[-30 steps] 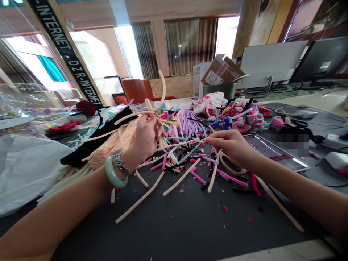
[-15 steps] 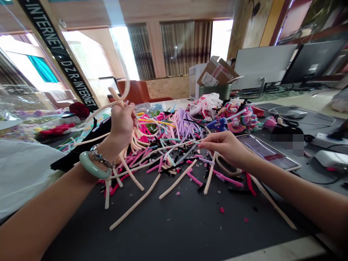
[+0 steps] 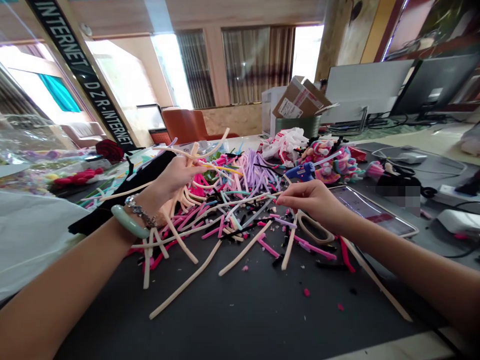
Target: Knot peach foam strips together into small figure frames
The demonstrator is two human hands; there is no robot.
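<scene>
My left hand [image 3: 176, 175], with a jade bangle [image 3: 129, 221] and a silver bracelet on its wrist, is closed on cream pipe cleaners [image 3: 219, 142], whose ends stick out above the fingers. It is over the left side of a heap of pipe cleaners in pink, lilac, white and black. At the heap's right side, my right hand [image 3: 305, 200] has thumb and forefinger pinched together; whatever is between them is too small to make out. Scissors [image 3: 315, 230] with beige handles lie just below that hand. A blue glue gun [image 3: 302, 171] lies behind it.
A phone [image 3: 375, 210] lies right of my right hand. Loose cream stems [image 3: 187, 287] and fluff scraps are scattered on the dark mat [image 3: 210, 325]. Farther back are a white plastic bag [image 3: 285, 145], stuffed dolls [image 3: 333, 162], a cardboard box [image 3: 300, 100] and monitors [image 3: 365, 90].
My left hand has moved down and to the right, and tipped over. The cream pipe cleaners in it now point sideways and right instead of curling upward. My right hand stays almost still.
</scene>
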